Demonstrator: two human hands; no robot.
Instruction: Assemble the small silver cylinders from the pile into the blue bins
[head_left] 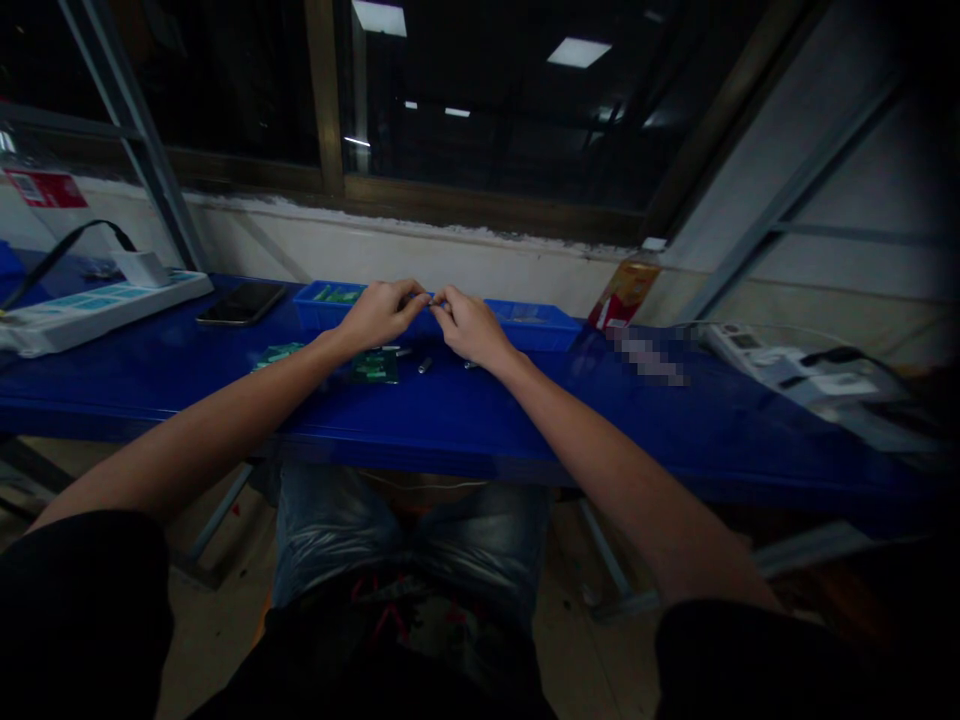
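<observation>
My left hand (379, 314) and my right hand (472, 326) meet fingertip to fingertip above the blue table. Both are closed in a pinch on something small and dark between them, too small to name. Below the hands, a small metal cylinder (424, 366) lies on the table, and another shiny piece (470, 365) is partly hidden by my right hand. Several small green pieces lie in a flat group (376, 366) below my left hand. More green pieces (277, 355) show beside my left forearm.
Behind the hands stand a blue tray (306, 312) with green pieces and a second blue tray (536, 335). A phone (241, 303) and a power strip (112, 310) lie left. Toward the right are a bottle (626, 290) and another power strip (780, 370).
</observation>
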